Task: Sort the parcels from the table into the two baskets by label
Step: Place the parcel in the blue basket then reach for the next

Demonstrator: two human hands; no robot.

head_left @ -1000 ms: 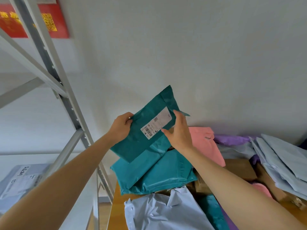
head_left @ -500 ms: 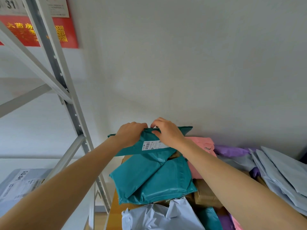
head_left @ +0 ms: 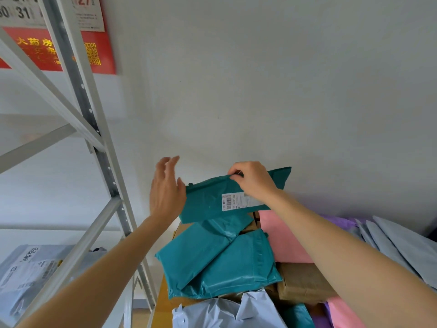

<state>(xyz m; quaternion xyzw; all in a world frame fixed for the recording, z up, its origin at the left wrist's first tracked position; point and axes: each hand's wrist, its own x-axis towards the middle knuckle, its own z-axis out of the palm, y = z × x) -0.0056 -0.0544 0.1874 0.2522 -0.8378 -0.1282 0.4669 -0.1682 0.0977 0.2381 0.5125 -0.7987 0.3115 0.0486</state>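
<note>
- Teal parcel (head_left: 208, 202), head view: it is held up above the heap at the wall end of the table (head_left: 163, 301). Its label (head_left: 236, 201) faces the camera, probably so it can be read before a basket is chosen.
- The right hand (head_left: 254, 179) pinches the parcel's top edge, fingers curled over it, and carries it alone.
- The left hand (head_left: 165, 192) is at the parcel's left end, fingers straight and spread, gripping nothing. I cannot tell whether the palm touches the edge.
- Below lie more teal parcels (head_left: 212, 261), a pink parcel (head_left: 281, 235), a brown box (head_left: 305, 282) and grey parcels (head_left: 402, 245), all unsorted.
- Neither basket shows; a metal rack (head_left: 94, 129) stands to the left.
</note>
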